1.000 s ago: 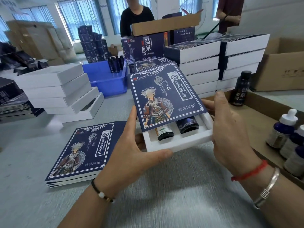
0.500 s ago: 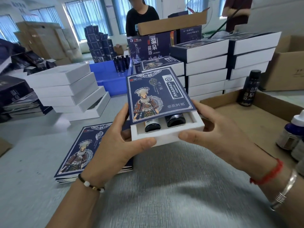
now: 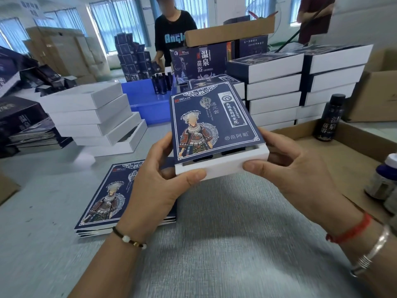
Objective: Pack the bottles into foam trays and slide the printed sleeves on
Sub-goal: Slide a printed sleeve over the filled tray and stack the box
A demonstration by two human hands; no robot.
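I hold a white foam tray [image 3: 223,165] in front of me, above the grey table. A dark blue printed sleeve [image 3: 211,121] covers almost all of it; only a narrow near strip shows, with two dark bottle ends [image 3: 233,152] just visible under the sleeve's edge. My left hand [image 3: 160,183] grips the tray's left side, thumb on its near face. My right hand [image 3: 294,168] grips the right side, thumb on the near right corner. A pile of flat sleeves [image 3: 107,196] lies on the table under my left hand.
Empty white trays [image 3: 94,117] are stacked at left. Finished sleeved boxes [image 3: 300,82] are stacked behind. A shallow cardboard box [image 3: 343,160] at right holds a dark bottle [image 3: 329,117] and dropper bottles [image 3: 384,179]. A blue bin [image 3: 144,97] holds bottles. Two people stand at the back.
The sleeve has slid further over the tray toward me, hiding most of the two bottles. My right thumb has moved onto the tray's near right corner.
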